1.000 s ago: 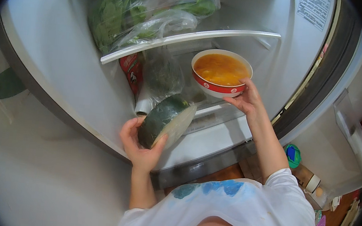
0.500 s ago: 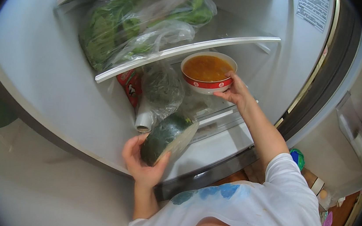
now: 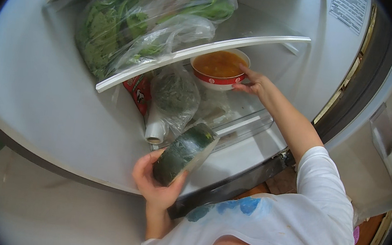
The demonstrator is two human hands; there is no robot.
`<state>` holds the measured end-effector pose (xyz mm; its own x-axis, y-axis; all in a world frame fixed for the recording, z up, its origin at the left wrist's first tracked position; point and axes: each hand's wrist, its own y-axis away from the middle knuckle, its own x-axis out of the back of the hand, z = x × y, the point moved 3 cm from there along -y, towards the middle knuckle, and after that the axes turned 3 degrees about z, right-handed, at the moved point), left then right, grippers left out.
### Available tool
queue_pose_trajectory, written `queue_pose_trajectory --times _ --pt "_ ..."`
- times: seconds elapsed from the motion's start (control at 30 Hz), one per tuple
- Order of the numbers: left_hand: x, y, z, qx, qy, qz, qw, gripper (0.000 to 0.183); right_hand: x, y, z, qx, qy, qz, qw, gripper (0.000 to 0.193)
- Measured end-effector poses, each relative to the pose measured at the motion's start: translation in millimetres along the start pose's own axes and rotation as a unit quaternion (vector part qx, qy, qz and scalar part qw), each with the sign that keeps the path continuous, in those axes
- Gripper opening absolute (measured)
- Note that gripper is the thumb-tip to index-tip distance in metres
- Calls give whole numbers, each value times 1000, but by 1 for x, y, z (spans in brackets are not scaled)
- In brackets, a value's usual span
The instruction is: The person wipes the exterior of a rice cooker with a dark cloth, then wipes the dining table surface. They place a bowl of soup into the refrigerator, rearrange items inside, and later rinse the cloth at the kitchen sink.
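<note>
My right hand grips the rim and side of a white bowl with a red band, filled with orange-brown soup. The bowl is inside the fridge, its far part behind the front edge of the upper shelf. In my left hand is a cut piece of dark green-skinned melon, with what looks like clear film over its cut side. It is held at the fridge's front, beside the end of a white roll.
A clear bag of leafy greens fills the upper shelf's left side. Below it are a red packet and a knotted clear bag of dark contents. A clear drawer front runs along the lower right. The opened fridge door stands at right.
My right hand has carried the bowl farther in, up and slightly left, so its far rim now passes under the upper shelf. The melon piece has shifted slightly in my left hand.
</note>
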<state>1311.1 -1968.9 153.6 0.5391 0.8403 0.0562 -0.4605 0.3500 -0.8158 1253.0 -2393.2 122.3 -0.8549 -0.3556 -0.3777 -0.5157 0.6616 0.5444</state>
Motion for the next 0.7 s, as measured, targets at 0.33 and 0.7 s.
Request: queue_pose_trajectory --times 0.33,0.7 --pt "-2 3 -3 10 14 4 1000 95 -32 -21 -9 57 19 -40 997 70" --pt "-2 3 2 42 6 44 998 97 -53 5 17 155 -99 -58 981 65"
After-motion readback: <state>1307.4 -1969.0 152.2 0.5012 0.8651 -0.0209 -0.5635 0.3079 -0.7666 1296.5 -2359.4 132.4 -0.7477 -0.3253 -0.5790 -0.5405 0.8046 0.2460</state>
